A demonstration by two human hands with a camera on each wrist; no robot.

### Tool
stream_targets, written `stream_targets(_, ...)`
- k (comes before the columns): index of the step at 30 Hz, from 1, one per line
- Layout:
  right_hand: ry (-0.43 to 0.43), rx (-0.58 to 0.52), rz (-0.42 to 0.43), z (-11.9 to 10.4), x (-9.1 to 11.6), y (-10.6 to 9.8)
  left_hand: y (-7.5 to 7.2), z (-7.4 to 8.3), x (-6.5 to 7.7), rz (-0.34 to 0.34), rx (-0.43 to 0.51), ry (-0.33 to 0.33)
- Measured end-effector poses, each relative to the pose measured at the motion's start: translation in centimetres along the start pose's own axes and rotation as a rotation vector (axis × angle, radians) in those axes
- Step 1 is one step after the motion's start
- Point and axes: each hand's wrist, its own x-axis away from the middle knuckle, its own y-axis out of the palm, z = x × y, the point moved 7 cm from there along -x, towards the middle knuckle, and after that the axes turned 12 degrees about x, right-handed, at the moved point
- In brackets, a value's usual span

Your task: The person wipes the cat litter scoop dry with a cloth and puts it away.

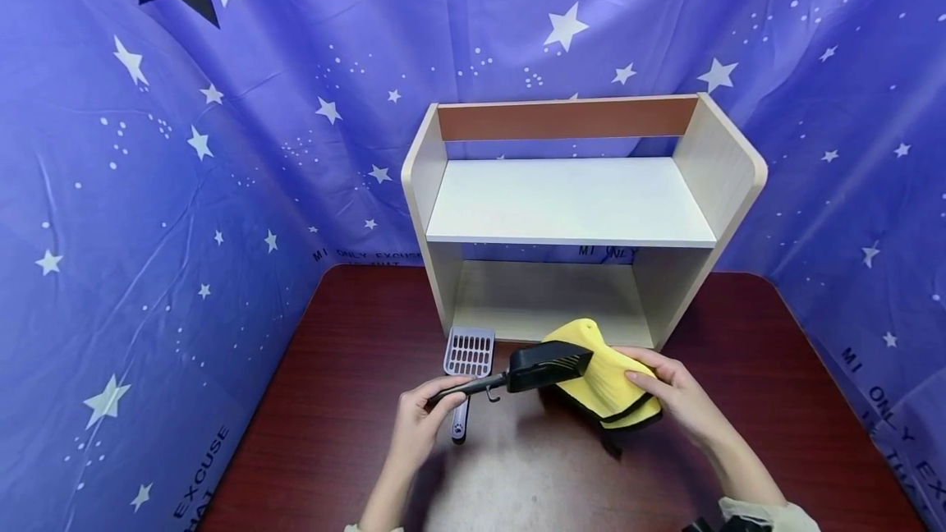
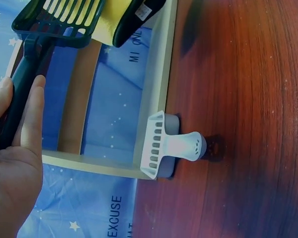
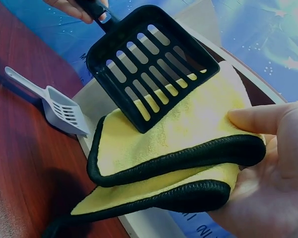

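My left hand grips the handle of a black slotted litter scoop, its head pointing right. My right hand pinches a folded yellow cloth with black edging, thumb on top. In the right wrist view, the scoop's front edge overlaps the cloth, and yellow shows through some slots. A second scoop, light grey, lies on the table below the left hand, its slotted head toward the shelf; in the left wrist view this grey scoop is beside the shelf's corner.
A two-tier wooden shelf unit with a white upper board stands at the back of the dark red table. Blue curtains with white stars hang behind and at both sides.
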Motion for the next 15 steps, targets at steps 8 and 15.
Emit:
stream_targets(8,0.011,-0.064,0.023,0.4,0.5,-0.2,-0.3,0.0,0.0,0.012,-0.002,-0.017)
stream_targets(15,0.076,-0.140,0.197,1.3,0.7,-1.4,-0.6,-0.1,0.1,0.034,0.016,-0.093)
